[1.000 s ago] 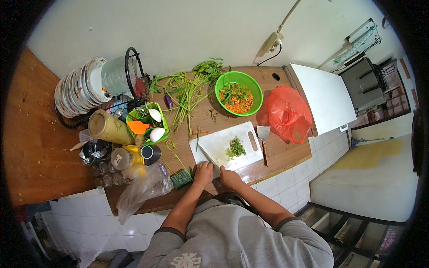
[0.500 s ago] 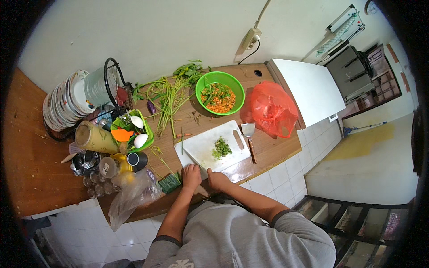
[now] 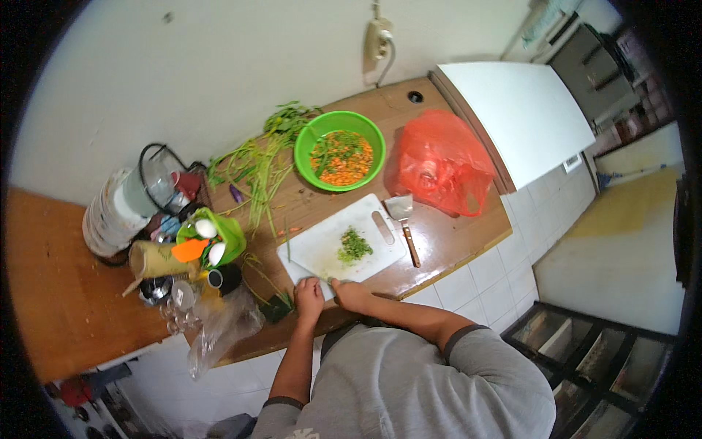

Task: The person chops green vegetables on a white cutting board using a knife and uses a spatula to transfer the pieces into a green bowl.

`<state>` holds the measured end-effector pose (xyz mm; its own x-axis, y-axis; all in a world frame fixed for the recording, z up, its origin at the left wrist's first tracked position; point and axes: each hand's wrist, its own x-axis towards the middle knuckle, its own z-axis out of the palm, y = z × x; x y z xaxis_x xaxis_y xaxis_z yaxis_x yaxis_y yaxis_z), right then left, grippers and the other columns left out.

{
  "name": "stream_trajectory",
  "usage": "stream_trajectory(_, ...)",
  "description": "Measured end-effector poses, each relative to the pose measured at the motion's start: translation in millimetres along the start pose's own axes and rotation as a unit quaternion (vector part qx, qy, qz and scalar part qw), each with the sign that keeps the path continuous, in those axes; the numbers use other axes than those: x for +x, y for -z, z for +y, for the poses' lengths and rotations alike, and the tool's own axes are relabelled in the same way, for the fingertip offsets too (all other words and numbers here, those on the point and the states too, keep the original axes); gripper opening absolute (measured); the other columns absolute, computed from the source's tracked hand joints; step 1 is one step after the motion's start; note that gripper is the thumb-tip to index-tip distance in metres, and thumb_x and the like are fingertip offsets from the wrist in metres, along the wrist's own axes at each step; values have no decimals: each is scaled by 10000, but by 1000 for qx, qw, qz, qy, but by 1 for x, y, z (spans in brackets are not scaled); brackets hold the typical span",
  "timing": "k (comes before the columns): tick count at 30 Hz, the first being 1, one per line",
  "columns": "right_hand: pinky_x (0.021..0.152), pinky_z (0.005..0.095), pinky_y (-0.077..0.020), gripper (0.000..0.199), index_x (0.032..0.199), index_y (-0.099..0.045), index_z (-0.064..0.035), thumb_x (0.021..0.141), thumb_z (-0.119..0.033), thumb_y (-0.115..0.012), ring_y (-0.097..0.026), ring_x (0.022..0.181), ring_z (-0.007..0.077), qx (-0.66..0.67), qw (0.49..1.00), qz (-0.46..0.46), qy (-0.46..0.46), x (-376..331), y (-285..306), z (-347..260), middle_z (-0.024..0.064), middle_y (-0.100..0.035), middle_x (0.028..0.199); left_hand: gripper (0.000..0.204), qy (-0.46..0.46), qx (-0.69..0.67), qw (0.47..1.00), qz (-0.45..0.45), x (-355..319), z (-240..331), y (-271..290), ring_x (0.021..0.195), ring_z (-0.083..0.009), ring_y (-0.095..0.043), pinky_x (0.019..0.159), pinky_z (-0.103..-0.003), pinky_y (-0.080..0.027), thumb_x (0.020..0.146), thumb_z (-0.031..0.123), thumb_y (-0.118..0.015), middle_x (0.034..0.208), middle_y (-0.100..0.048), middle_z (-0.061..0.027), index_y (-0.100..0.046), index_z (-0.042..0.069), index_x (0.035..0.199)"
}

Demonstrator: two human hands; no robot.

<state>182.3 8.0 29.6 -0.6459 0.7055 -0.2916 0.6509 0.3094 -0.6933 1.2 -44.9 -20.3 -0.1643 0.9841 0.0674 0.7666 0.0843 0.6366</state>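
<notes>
On the near left corner of the white cutting board, my left hand rests with its fingers curled together; whatever they press on is hidden. Close beside it, my right hand is wrapped round the handle of a knife. The pale blade points left and away over the board, hard to make out against the white. A small pile of chopped greens lies at the middle of the board. One thin green stalk lies across the board's left edge.
A spatula lies right of the board. Behind are a green bowl of diced orange and green vegetables, a red plastic bag and leafy stalks. Crowding the left are a utensil basket, a dish rack and a clear bag.
The whole view has shifted and turned slightly. Both hands stay at the board's near left edge, with the knife still in my right hand; the chopped pile looks much the same.
</notes>
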Motion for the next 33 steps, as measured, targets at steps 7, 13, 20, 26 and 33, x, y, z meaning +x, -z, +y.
stream_trajectory(7, 653, 586, -498, 312, 1167, -479, 23, 932, -180, -502, -668, 724, 459, 37, 998, -42, 13, -17, 16, 50, 262, -663, 742, 111, 93, 14, 994, 58, 0, 23, -20, 850, -360, -606, 757, -462, -494, 916, 112, -664, 914, -602, -174, -633, 19, 969)
stream_trajectory(13, 669, 599, -498, 289, 1138, -479, 10, 961, -218, -482, -655, 716, 478, 73, 993, -86, -19, -32, 32, 78, 274, -657, 746, 104, 141, 59, 987, 48, 14, 52, -22, 833, -342, -616, 759, -444, -500, 915, 119, -667, 897, -612, -158, -648, 28, 962)
stream_trajectory(20, 693, 601, -509, 319, 1192, -495, -5, 961, -224, -475, -662, 748, 478, 55, 993, -83, -58, -38, 51, 104, 271, -671, 805, 87, 115, 20, 993, 28, 26, 56, -36, 808, -326, -627, 748, -441, -510, 901, 113, -669, 875, -623, -150, -654, 34, 935)
stream_trajectory(26, 748, 582, -514, 406, 1299, -490, 8, 964, -221, -497, -668, 821, 468, 40, 990, -100, -91, -42, 68, 79, 282, -674, 850, 75, 83, 31, 996, 15, 27, 54, -32, 777, -336, -631, 717, -443, -511, 894, 101, -675, 853, -617, -154, -647, 37, 921)
stream_trajectory(33, 704, 572, -519, 256, 1117, -540, -19, 938, -196, -585, -658, 774, 482, 63, 997, 34, -37, -38, 49, 54, 278, -668, 831, 52, 24, -41, 999, -4, 33, 42, -22, 794, -379, -615, 725, -478, -501, 863, 73, -676, 834, -624, -145, -645, 51, 827)
